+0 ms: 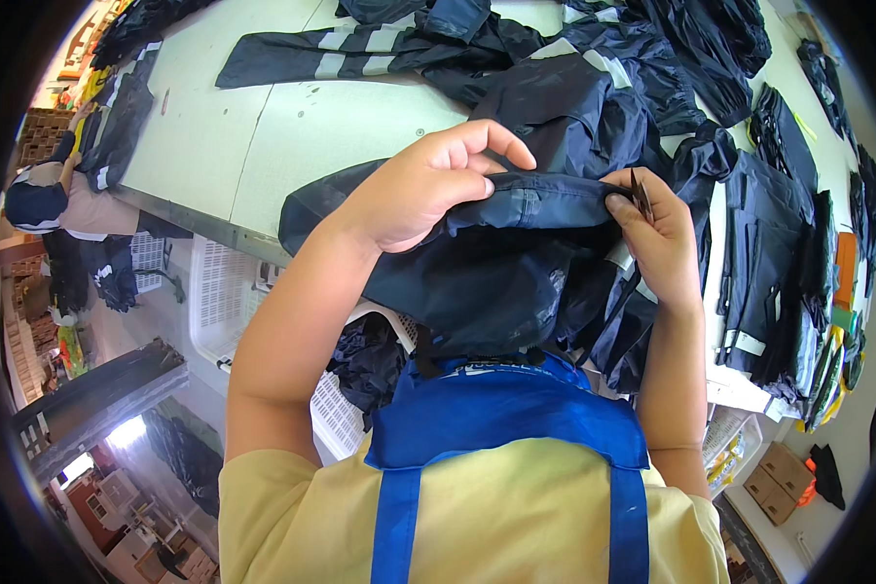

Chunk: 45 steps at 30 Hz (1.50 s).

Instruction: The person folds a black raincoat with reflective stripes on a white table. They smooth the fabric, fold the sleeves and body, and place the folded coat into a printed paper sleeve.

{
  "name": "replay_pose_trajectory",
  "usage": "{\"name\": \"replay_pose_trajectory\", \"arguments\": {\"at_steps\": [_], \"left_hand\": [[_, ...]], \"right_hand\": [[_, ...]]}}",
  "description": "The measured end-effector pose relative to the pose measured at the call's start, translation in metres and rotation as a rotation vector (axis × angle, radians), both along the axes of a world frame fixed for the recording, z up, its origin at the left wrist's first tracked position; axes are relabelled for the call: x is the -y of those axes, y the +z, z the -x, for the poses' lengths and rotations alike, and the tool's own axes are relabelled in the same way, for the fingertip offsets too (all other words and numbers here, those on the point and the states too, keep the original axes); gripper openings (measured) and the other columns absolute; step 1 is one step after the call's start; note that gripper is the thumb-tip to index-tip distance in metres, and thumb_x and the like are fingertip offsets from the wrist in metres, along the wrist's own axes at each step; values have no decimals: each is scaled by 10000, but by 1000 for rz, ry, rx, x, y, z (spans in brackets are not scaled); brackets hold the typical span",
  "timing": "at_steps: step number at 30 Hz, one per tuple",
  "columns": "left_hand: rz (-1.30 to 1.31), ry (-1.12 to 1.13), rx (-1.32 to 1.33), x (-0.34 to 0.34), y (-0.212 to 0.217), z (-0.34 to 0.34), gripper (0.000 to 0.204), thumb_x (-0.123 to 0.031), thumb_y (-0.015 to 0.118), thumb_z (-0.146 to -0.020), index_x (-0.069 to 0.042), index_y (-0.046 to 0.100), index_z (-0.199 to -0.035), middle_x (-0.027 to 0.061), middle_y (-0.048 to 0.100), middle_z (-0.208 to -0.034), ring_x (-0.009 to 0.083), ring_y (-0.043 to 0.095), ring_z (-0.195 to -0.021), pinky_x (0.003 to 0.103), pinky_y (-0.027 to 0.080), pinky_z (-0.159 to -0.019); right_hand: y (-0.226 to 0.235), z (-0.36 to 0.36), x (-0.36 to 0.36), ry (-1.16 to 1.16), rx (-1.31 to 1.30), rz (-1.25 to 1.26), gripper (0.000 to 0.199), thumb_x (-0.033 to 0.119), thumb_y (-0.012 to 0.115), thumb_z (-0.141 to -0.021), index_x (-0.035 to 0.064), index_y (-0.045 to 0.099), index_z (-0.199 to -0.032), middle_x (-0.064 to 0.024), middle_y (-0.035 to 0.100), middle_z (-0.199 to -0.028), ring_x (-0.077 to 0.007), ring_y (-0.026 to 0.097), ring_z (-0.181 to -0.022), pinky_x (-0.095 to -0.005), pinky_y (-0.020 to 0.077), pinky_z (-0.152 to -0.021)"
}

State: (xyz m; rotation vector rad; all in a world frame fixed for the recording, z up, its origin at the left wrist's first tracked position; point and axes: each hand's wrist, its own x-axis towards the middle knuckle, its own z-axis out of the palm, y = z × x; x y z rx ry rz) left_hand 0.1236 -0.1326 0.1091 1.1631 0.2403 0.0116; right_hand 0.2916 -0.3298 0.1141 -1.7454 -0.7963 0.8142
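Pale-green table (263, 127) under navy garments (574, 107)

Garment (516, 263) betw. both hands, table (292, 127) behind, basket (226, 292) below-left.

Pale green surface (292, 127). Dark navy garments with reflective stripes (360, 44) sprawl along far edge; folded navy stacks (764, 253) heaped along right edge, some overhanging.

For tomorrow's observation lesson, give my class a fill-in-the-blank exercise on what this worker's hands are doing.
1. Both hands hold a dark ___ garment.
2. The right hand also pinches small ___.
3. The left hand grips the garment's folded ___.
4. Below the table stands a white plastic ___.

Missing words: navy; snips; edge; basket
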Motion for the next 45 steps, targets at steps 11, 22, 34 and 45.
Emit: {"name": "replay_pose_trajectory", "arguments": {"at_steps": [11, 22, 34, 45], "left_hand": [[-1386, 275, 122, 28, 2, 43, 585, -91, 759, -706, -98, 503, -1232, 96, 578, -1194, 264, 543, -1113, 383, 392, -974], [-244, 21, -224, -31, 1, 109, 219, -81, 552, -920, 50, 596, -1090, 35, 646, -962, 88, 580, -858, 227, 464, -798], [-1182, 193, 47, 22, 33, 63, 806, -157, 771, -639, -85, 419, -1360, 148, 294, -1498, 329, 294, -1382, 399, 273, -1117], [-779, 1063, 11, -125, -28, 55, 304, -139, 534, -918, -123, 570, -1219, 9, 599, -1154, 138, 558, -1041, 340, 388, -925]], "right_hand": [[-6, -7, 32, -140, 31, -68, 155, 2, 538, -904, 17, 624, -1033, 64, 462, -708, -2, 353, -563, -172, 246, -498], [-11, -70, 62, -402, -306, -354, 180, 86, 518, -929, -13, 599, -1056, 12, 514, -627, -30, 359, -421, -187, 298, -431], [41, 43, 15, -153, 277, -43, 219, 49, 618, -851, 91, 673, -1059, 3, 549, -778, -44, 442, -547, -207, 362, -495], [-88, -50, 82, -652, 193, 93, 411, 186, 659, -861, -8, 575, -1213, -132, 616, -1131, -198, 593, -1012, -293, 449, -898]]}}
